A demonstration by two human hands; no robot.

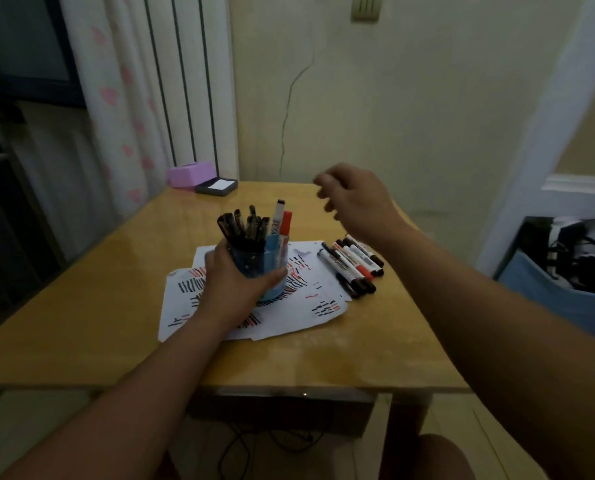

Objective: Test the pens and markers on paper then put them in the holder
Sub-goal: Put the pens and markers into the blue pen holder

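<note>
The holder (254, 265) is a round blue cup standing on the paper (296, 313) near the middle of the desk (98, 317). It is crammed with a bunch of dark pens (244, 228) on its left side. On its right side a white marker with a black cap (278, 216) and a red-capped marker (285, 226) stick up taller than the rest. The left hand (233, 285) grips the holder from the near side, its fingers (216, 254) wrapped round the left wall and the thumb across the front.

The paper is a few overlapping white sheets, covered in rows of short black and red test strokes. Just beside the sheets, on the right, a small heap of loose markers (353, 266) lies on the bare desk, white barrels with black and red caps, all roughly parallel and touching one another.

The right hand (354, 199) hangs in the air above and beyond that heap, blurred. Its fingers (323, 183) are loosely curled and released, with nothing in them.

At the far left corner of the desk sit a pink box (192, 173) and, touching it, a flat dark tray (217, 186) with a white inset. A flowered curtain (116, 98) hangs behind them. To the right of the desk stands a blue bin (566, 299) filled with dark cables. The forearm of the left hand crosses the near sheets and hides part of the strokes.
</note>
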